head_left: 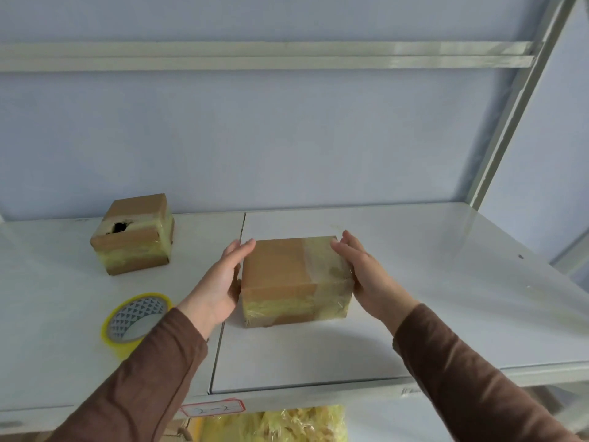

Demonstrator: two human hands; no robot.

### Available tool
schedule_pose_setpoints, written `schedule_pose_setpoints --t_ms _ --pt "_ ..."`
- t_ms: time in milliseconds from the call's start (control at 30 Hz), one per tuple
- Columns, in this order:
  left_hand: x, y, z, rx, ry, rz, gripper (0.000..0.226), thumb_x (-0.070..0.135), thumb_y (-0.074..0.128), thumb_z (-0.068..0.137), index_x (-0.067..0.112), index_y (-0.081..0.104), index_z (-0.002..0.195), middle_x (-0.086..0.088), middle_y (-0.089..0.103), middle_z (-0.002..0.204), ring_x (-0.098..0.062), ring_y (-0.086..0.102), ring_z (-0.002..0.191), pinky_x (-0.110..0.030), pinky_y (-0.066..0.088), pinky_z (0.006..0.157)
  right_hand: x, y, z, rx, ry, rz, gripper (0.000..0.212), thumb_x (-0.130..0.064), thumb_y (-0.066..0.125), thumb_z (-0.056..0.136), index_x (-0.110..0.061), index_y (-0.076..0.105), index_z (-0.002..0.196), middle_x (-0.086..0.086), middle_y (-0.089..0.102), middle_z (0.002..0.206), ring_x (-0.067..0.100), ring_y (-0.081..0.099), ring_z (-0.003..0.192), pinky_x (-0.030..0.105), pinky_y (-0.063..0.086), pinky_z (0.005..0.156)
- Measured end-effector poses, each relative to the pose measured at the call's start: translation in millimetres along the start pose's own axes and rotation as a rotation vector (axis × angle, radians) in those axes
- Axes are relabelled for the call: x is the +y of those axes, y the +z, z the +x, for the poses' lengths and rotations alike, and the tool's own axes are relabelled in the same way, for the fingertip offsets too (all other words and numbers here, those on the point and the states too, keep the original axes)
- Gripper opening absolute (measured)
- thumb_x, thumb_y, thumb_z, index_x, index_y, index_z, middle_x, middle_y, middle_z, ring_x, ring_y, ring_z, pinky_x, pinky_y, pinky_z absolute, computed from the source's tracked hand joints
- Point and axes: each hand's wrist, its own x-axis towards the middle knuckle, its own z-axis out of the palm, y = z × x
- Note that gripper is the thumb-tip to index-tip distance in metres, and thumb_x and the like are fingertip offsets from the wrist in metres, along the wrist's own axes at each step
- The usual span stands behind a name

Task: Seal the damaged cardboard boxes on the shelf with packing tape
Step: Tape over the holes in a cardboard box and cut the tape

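A small cardboard box, wrapped in bands of clear yellowish tape, stands in the middle of the white shelf. My left hand lies flat against its left side with straight fingers. My right hand presses flat against its right side. A second cardboard box stands at the back left with a dark ragged hole in its top. A roll of yellowish packing tape lies flat on the shelf near my left forearm.
A shelf beam runs across above. A slanted metal upright stands at the right. A white label is stuck on the shelf's front edge. A bag of yellow material sits below.
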Motion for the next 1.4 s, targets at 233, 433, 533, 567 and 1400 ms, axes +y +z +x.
schedule_pose_setpoints --t_ms 233,433,533,567,1400 --pt "-8 17 8 0.085 -0.060 0.022 0.048 0.019 0.078 0.089 0.023 0.056 0.132 -0.009 0.074 0.108 -0.026 0.075 0.087 -0.038 0.061 0.062 -1 11 11 0.037 0.100 0.036 0.048 -0.015 0.076 0.092 -0.026 0.054 0.133 0.010 0.073 0.117 0.025 0.077 0.086 0.039 0.061 0.063" --pt "-6 21 0 0.074 -0.036 0.052 0.048 0.021 0.078 0.089 0.024 0.055 0.131 -0.010 0.073 0.112 -0.028 0.073 0.094 -0.040 0.060 0.066 -2 16 4 0.065 0.054 0.025 0.047 -0.016 0.076 0.092 -0.026 0.053 0.132 0.009 0.069 0.118 0.021 0.077 0.081 0.036 0.060 0.060" --pt "4 19 -8 0.009 0.094 0.007 0.043 0.041 0.079 0.085 0.022 0.060 0.118 -0.002 0.070 0.119 -0.020 0.071 0.102 -0.040 0.059 0.077 -13 16 -9 0.027 -0.088 -0.039 0.046 -0.042 0.080 0.084 -0.035 0.054 0.122 -0.002 0.063 0.126 0.013 0.073 0.096 0.034 0.059 0.071" --pt "8 19 -11 -0.008 0.151 -0.034 0.039 0.049 0.076 0.085 0.021 0.064 0.109 0.004 0.069 0.124 -0.015 0.068 0.109 -0.039 0.056 0.086 -16 16 -13 0.025 -0.156 -0.076 0.044 -0.054 0.077 0.081 -0.034 0.056 0.113 -0.009 0.062 0.129 0.011 0.069 0.106 0.036 0.057 0.079" --pt "6 28 -23 0.085 0.228 0.140 0.041 0.012 0.079 0.086 0.016 0.056 0.120 -0.008 0.073 0.104 -0.017 0.074 0.081 -0.031 0.057 0.061 -19 14 -10 0.023 -0.107 -0.207 0.046 -0.017 0.072 0.096 -0.029 0.054 0.137 -0.001 0.064 0.118 0.002 0.072 0.082 0.018 0.056 0.067"
